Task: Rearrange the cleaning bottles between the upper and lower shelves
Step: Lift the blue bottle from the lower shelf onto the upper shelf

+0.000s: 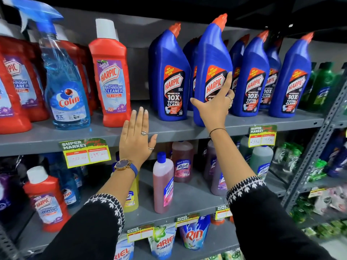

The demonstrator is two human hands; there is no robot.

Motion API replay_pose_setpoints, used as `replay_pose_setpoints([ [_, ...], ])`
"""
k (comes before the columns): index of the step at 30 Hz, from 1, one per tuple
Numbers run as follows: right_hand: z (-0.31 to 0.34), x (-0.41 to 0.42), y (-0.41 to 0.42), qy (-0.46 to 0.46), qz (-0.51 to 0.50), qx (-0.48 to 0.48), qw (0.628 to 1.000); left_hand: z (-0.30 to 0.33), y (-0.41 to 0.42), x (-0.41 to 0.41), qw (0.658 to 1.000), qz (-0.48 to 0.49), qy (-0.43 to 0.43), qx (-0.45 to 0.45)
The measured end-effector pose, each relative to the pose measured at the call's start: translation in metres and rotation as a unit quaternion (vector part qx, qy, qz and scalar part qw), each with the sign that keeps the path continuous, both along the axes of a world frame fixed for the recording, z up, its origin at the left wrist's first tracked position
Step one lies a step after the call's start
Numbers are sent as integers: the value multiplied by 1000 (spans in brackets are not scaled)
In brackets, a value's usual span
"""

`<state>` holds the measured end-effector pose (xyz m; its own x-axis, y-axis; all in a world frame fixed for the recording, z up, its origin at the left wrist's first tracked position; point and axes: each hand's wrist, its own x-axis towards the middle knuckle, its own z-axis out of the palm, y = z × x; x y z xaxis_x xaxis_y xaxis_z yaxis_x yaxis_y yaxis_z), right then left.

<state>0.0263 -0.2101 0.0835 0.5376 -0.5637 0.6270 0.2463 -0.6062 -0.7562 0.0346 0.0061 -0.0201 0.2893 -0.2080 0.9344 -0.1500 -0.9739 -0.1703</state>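
A blue toilet cleaner bottle (212, 72) was gripped low on its body by the right hand (216, 106) and stood at the front edge of the upper shelf (47, 141). The left hand (136, 139) was held open and flat, empty, before that same edge.

A single head-worn wide-angle view faces a grey metal upper shelf (169, 132) head-on from close range, at arm's reach. It tilts slightly downward, so the lower tiers beneath that shelf fill the bottom; the shelf lines bow towards the edges.
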Motion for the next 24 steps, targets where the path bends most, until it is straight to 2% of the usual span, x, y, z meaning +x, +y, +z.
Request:
replay_pose_setpoints([
  [8,9,41,-20,29,-15,42,999,0,0,1,1000,21,-1,5],
  [13,6,54,-26,66,-11,18,998,-1,0,3,1000,17,-10,3],
  [24,1,53,-32,57,10,-7,998,0,-1,-1,1000,6,-1,-4],
])
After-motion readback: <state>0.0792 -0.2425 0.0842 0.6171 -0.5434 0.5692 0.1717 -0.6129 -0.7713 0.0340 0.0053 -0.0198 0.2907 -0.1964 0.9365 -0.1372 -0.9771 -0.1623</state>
